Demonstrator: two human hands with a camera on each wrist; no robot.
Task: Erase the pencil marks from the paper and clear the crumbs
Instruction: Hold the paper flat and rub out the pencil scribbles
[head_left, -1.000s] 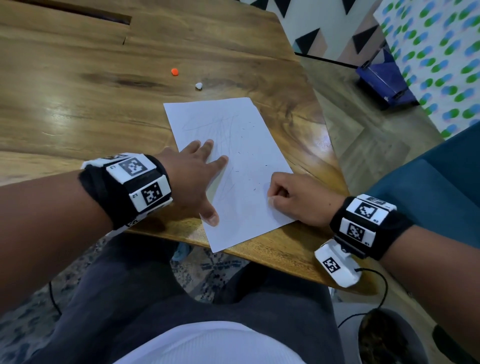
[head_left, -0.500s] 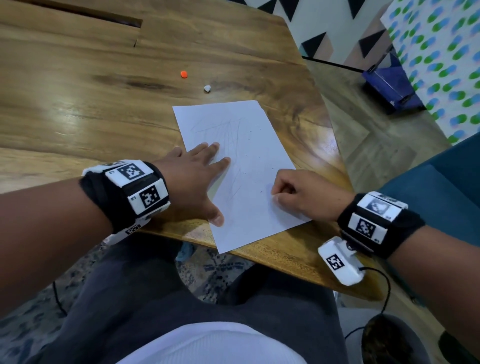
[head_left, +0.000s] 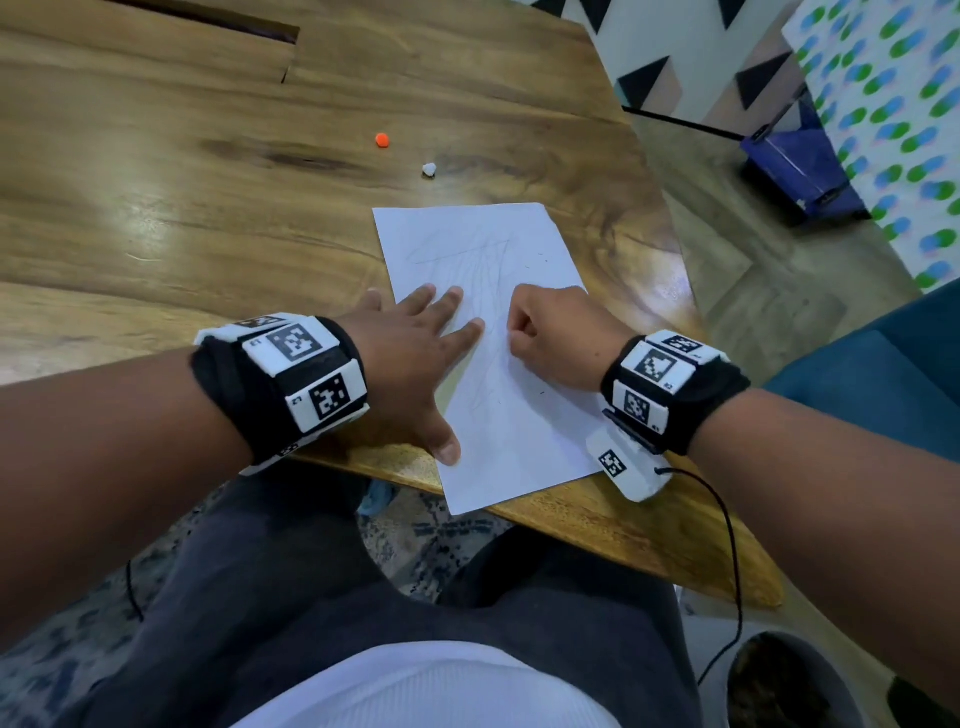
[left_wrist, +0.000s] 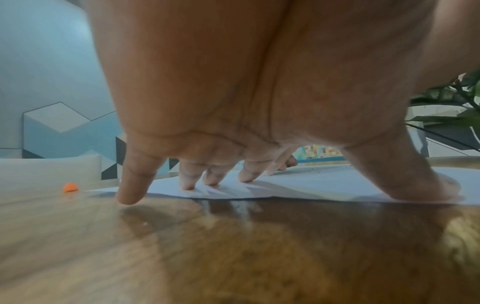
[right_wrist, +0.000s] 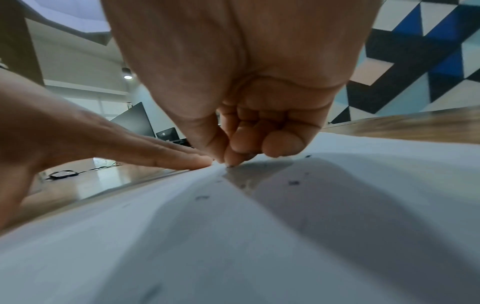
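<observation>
paper (head_left: 498, 364) on a glossy wooden table (head_left: 182, 218), geometric-tiled wall behind
left hand (head_left: 410, 364) lies flat, fingers spread, on the paper's left edge; right hand (head_left: 556, 332) is curled mid-sheet, its contents hidden; dark crumbs (right_wrist: 293, 182) dot the sheet.

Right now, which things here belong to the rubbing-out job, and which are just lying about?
Part of the job:
- paper, faint pencil marks
- dark crumbs on it
- left hand pressing it flat
- right hand, fingertips curled down on the sheet; any eraser is hidden

Just lying about:
- orange bit
- white bit
- blue box on the floor
</observation>
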